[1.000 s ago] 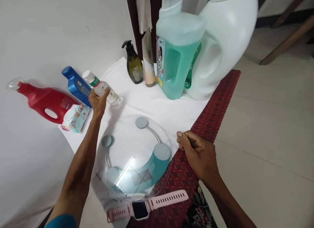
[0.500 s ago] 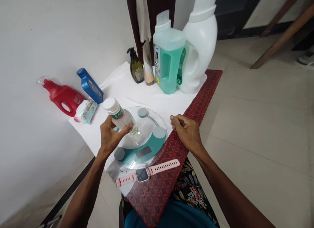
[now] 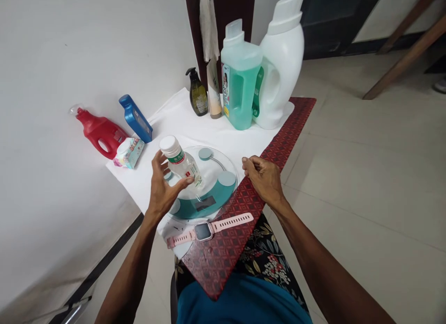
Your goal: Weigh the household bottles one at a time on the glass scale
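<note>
A clear plastic bottle (image 3: 188, 168) with a white cap and green label band stands on the round glass scale (image 3: 218, 208). Around its left and near sides is my left hand (image 3: 165, 187), thumb and fingers spread apart and loose, the thumb in front of the label. Curled closed, my right hand (image 3: 263, 178) rests by the table's right edge, and nothing shows in it. In front of the scale lies a pink-strapped smartwatch (image 3: 203, 231), face up.
At the back stand a green liquid bottle (image 3: 240, 85), a white jug (image 3: 284, 59), a dark pump bottle (image 3: 198, 96) and a tube (image 3: 214, 94). Along the wall are a red bottle (image 3: 104, 133), a blue bottle (image 3: 137, 119) and a small packet (image 3: 130, 152). White cloth (image 3: 167, 110) covers part of the red table.
The fingers of my left hand have loosened around the clear bottle, which now rests more upright on the scale. My right hand stays nearly still. The view has shifted slightly.
</note>
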Available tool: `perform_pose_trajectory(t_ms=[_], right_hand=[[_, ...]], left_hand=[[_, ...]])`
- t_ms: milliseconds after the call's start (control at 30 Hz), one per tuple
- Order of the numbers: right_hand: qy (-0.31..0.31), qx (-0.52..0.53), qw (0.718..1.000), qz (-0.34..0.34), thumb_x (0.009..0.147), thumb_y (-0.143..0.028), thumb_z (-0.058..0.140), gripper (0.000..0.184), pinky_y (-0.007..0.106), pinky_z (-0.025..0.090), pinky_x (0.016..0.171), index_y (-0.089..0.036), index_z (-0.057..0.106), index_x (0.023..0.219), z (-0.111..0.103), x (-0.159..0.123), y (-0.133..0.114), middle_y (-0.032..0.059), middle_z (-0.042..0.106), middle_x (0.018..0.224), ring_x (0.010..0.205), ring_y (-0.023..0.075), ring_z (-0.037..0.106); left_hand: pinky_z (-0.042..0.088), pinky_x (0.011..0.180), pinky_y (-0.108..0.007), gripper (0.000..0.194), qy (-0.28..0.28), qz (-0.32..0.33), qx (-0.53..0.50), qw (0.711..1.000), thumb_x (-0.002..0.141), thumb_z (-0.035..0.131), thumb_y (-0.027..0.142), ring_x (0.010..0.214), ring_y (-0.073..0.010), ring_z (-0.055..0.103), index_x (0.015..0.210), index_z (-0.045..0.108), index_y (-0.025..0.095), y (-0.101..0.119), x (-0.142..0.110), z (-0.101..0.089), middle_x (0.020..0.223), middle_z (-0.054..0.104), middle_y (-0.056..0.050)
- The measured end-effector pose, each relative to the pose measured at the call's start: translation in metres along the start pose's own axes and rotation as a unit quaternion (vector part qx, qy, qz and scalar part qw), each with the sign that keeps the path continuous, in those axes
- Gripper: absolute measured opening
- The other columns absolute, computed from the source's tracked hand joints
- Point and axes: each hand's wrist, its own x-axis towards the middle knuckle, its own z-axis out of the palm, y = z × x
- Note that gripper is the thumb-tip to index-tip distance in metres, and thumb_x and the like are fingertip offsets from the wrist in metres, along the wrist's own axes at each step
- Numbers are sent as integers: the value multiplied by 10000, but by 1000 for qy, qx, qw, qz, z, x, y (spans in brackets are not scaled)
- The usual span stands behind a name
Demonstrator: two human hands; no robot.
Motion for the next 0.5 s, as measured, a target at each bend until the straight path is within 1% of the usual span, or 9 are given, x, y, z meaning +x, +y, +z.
perform_pose_trajectory(t_ms=[33, 100, 133, 200, 267, 333, 367, 433, 500], right_hand=[[-1, -1, 1000, 0, 984, -627, 552, 503, 324, 400, 616, -233, 624, 680, 0, 0, 1, 4, 617, 591, 555, 167, 566], [3, -5, 1000, -2, 983, -643, 547, 516, 329, 403, 617, -234, 624, 678, 0, 0, 2, 9, 625, 592, 552, 170, 570], [4, -7, 1000, -1, 982, -650, 546, 520, 332, 407, 617, -236, 624, 678, 0, 0, 3, 12, 630, 593, 552, 173, 575], [5, -9, 1000, 0, 980, -664, 546, 528, 337, 415, 619, -240, 626, 677, 1, 0, 4, 16, 635, 592, 552, 180, 585], [5, -12, 1000, -2, 980, -672, 550, 532, 341, 420, 622, -244, 626, 675, 1, 0, 5, 18, 638, 593, 557, 187, 595], [7, -17, 1000, -8, 985, -670, 555, 531, 342, 420, 627, -246, 628, 674, 1, 0, 6, 20, 647, 603, 569, 188, 601], [8, -20, 1000, -10, 987, -667, 558, 530, 342, 418, 628, -246, 631, 674, 1, 0, 6, 19, 651, 606, 570, 187, 599], [8, -21, 1000, -9, 987, -663, 565, 525, 342, 422, 630, -247, 637, 676, 1, 0, 7, 17, 657, 610, 575, 185, 602], [6, -15, 1000, -3, 983, -670, 571, 528, 342, 435, 635, -247, 638, 676, 1, 0, 7, 14, 660, 613, 578, 183, 609]], left_hand=[[557, 1117, -577, 1055, 20, 9, -6, 1000, 712, 937, 639, 1392, -382, 640, 1569, 454, 257, 0, -2, -4, 1585, 569, -209], [543, 1140, -593, 1107, 52, 23, -1, 998, 720, 936, 653, 1409, -387, 633, 1615, 403, 278, 1, -5, -11, 1610, 551, -209], [536, 1151, -598, 1117, 56, 29, 12, 998, 720, 944, 649, 1414, -388, 631, 1623, 397, 285, 2, -7, -13, 1612, 554, -203], [526, 1168, -605, 1101, 39, 37, 52, 997, 708, 965, 632, 1416, -388, 631, 1604, 429, 282, 6, -10, -13, 1590, 585, -188], [531, 1167, -598, 994, 0, 28, 81, 996, 725, 966, 608, 1380, -374, 654, 1534, 508, 257, 10, -12, -7, 1528, 644, -170], [582, 1097, -557, 812, -21, 4, 88, 996, 779, 937, 570, 1264, -337, 712, 1426, 583, 229, 11, -13, 2, 1416, 717, -148], [611, 1038, -525, 725, -17, -9, 87, 996, 806, 919, 546, 1181, -312, 738, 1373, 606, 219, 11, -13, 7, 1348, 748, -136], [643, 911, -462, 612, 14, -27, 85, 996, 825, 899, 505, 1026, -267, 753, 1290, 633, 209, 8, -13, 16, 1225, 783, -110], [646, 847, -421, 551, 45, -34, 83, 995, 816, 897, 483, 964, -244, 745, 1226, 653, 208, 6, -13, 19, 1153, 794, -91]])
